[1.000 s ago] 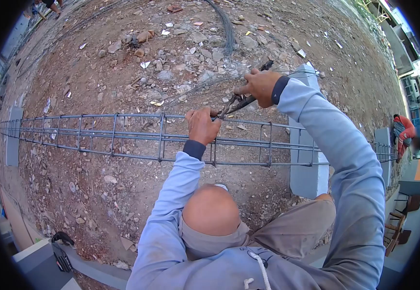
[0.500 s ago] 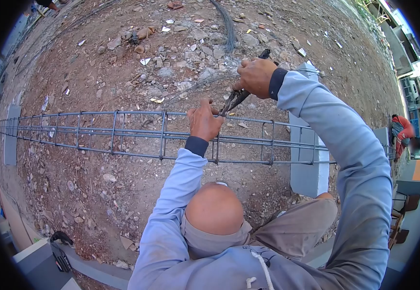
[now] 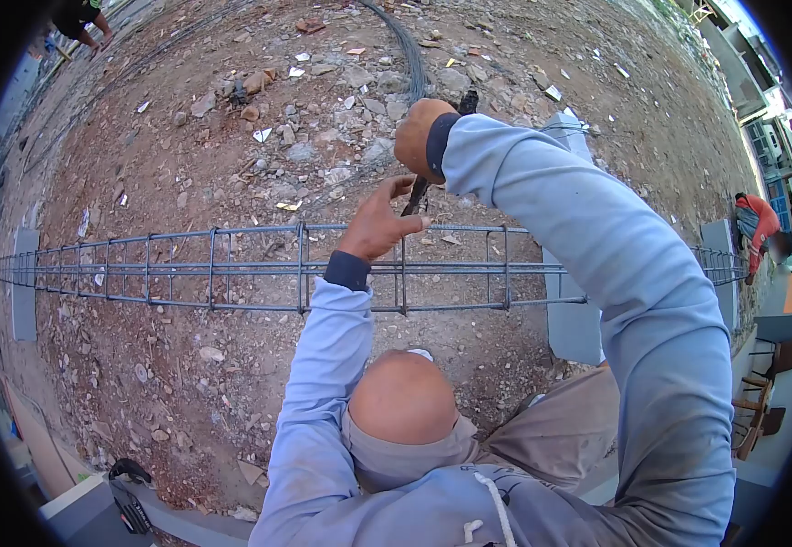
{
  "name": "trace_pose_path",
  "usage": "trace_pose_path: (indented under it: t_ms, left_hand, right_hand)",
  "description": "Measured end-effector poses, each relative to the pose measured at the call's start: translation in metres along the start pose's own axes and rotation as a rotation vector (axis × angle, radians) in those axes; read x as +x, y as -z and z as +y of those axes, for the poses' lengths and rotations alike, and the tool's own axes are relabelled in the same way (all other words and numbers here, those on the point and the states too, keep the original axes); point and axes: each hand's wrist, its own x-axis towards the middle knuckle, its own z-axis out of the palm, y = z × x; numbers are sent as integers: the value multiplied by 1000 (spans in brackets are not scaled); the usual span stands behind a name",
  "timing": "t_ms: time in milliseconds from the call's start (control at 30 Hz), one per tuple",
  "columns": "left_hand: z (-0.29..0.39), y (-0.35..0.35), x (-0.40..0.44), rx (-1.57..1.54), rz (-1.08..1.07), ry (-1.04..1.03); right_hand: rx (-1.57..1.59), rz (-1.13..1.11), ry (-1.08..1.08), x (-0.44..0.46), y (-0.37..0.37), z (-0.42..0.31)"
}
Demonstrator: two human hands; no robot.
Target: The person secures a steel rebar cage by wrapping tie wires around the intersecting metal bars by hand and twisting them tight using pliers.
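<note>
A long rebar cage point(image 3: 259, 270) of thin steel bars and square stirrups lies across in front of me. My right hand point(image 3: 425, 139), above the cage's far bar, is closed around dark pincers point(image 3: 417, 196). Their jaws point down at the junction of that bar and a stirrup; whether they grip wire there cannot be made out. My left hand point(image 3: 377, 221) is over the far bar just left of the jaws. Its thumb and forefinger are spread apart on either side of the pincers' tip, with nothing visible held.
Grey blocks point(image 3: 574, 333) carry the cage on the right, with another block point(image 3: 24, 310) at the left. A bundle of wire point(image 3: 405, 46) lies on the rubble ground beyond. A person in red point(image 3: 759, 223) is at the far right; another person's legs point(image 3: 95, 32) show upper left.
My right hand has shifted left with the pincers, which now stand steeper. The left hand has lifted slightly, its thumb and forefinger wider apart. The view has tilted a little.
</note>
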Motion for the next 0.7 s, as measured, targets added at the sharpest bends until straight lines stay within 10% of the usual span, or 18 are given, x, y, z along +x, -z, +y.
trace_pose_path:
  t_ms: [200,300,467,567,600,700]
  left_hand:
    - [28,0,41,-145,-154,-102]
    - [5,-17,59,-577,-170,240]
    - [-14,-8,57,-980,-294,176]
    - [-20,-4,57,-1097,-306,191]
    - [-21,-3,56,-1087,-339,193]
    - [-20,3,58,-1060,-428,189]
  right_hand:
    - [82,18,-145,20,-5,0]
    - [-112,167,-81,7,-3,4]
    - [196,1072,-300,-30,-26,17]
    - [1114,1099,-614,-14,-45,26]
    - [1794,1019,-449,-3,-55,28]
    - [2315,656,102,24,-67,13]
